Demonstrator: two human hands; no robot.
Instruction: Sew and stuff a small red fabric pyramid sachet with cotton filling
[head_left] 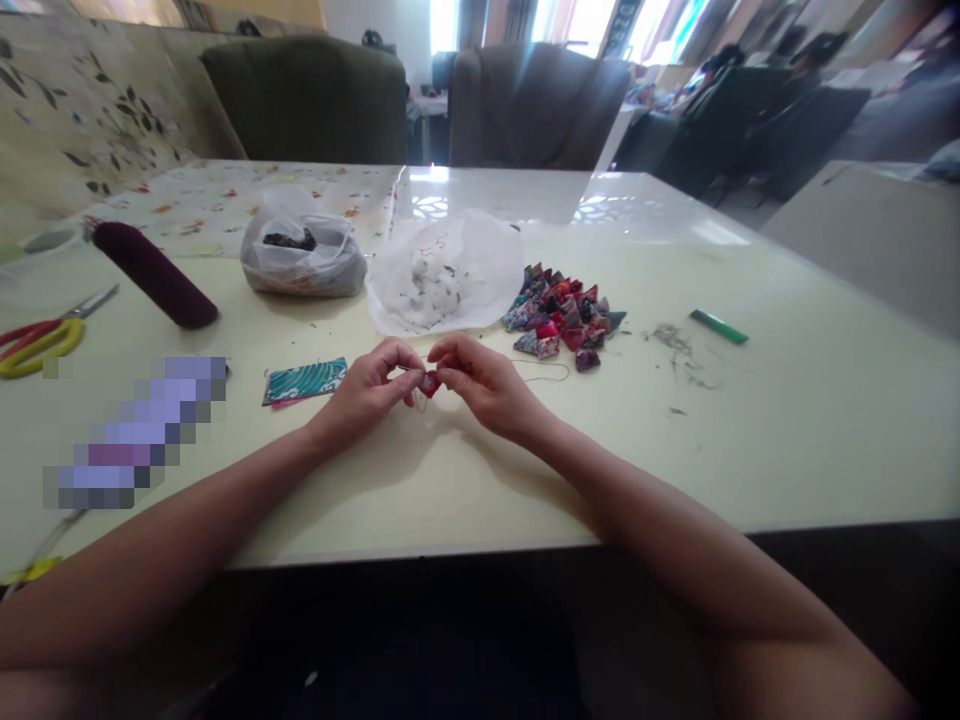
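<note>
Between my two hands, over the middle of the table, is a small red fabric piece (430, 383). My left hand (381, 380) pinches it from the left side, thumb against fingers. From the right, my right hand (480, 383) pinches its other side. A thin thread (551, 372) runs out past my right hand in a loop on the table, and some of it hangs below the piece. Whether a needle is held cannot be seen. Left of my left hand lies a teal patterned cloth (306, 381). A pile of small stuffed fabric pieces (562, 308) sits beyond my right hand.
Behind my hands lies a white plastic sheet (480, 270) with white stuffing, beside a plastic bag (300, 275). Scissors (49, 335), a dark red roll (156, 275) and a blurred-out object (142, 430) are at left. A green object (718, 327) and thread scraps (679, 350) lie right.
</note>
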